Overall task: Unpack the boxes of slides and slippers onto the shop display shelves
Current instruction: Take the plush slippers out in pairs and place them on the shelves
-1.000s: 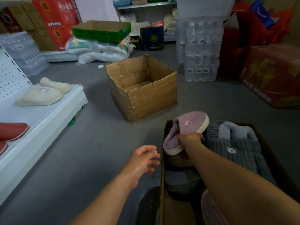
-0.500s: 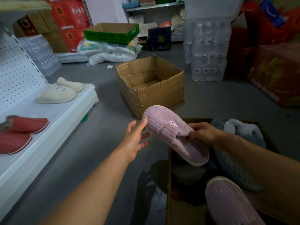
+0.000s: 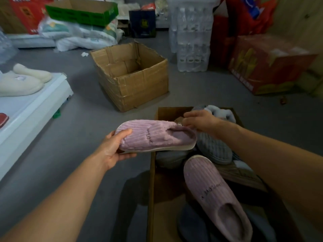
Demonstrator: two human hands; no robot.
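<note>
My left hand [image 3: 113, 147] grips the toe of a purple corduroy slipper [image 3: 153, 137], which lies sideways in the air over the left rim of the open cardboard box [image 3: 151, 173]. My right hand [image 3: 201, 122] is at the slipper's heel, its straight fingers touching the heel edge. A matching purple slipper [image 3: 215, 194] lies in the box on top of several grey slippers [image 3: 214, 148]. The white display shelf [image 3: 28, 116] at the left carries a cream pair [image 3: 21, 82] and the tip of a red slipper [image 3: 3, 118].
An empty cardboard box [image 3: 139, 88] stands on the grey floor ahead. Shrink-wrapped water bottles [image 3: 192, 41] are stacked behind it, with red cartons [image 3: 265, 65] to the right. White sacks and a green tray [image 3: 82, 11] lie at the back left.
The purple slipper came up out of the box in my right hand and moved left. My left hand took hold of its toe, and my right hand's grip has loosened at the heel.
</note>
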